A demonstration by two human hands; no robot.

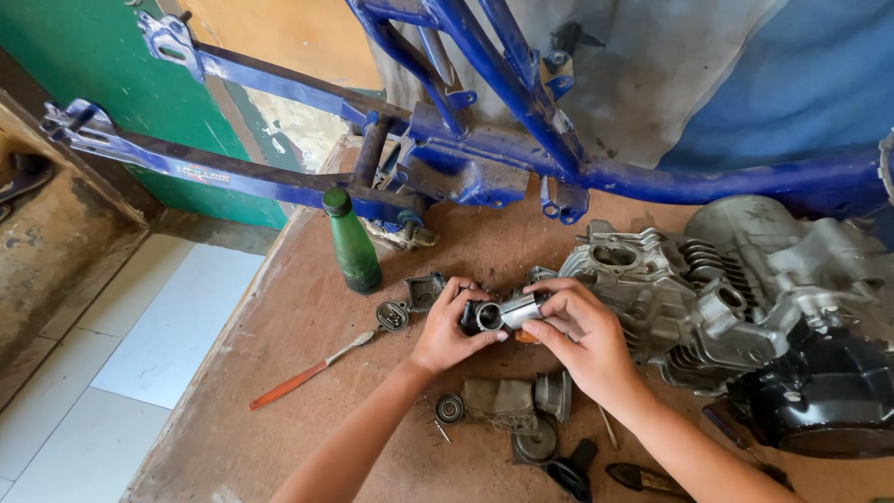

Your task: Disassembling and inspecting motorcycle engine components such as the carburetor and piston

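Carburetor body (500, 315), a small grey metal casting, lay roughly level and crosswise above the brown workboard (279, 317), pinched at its left end by the left hand (449, 328) and at its right by the right hand (575, 333).

The hands hold a small metal part (503, 313) between them. The bottle (352, 244) stands to their left, the engine (745, 307) to their right, the frame (484, 140) behind them.
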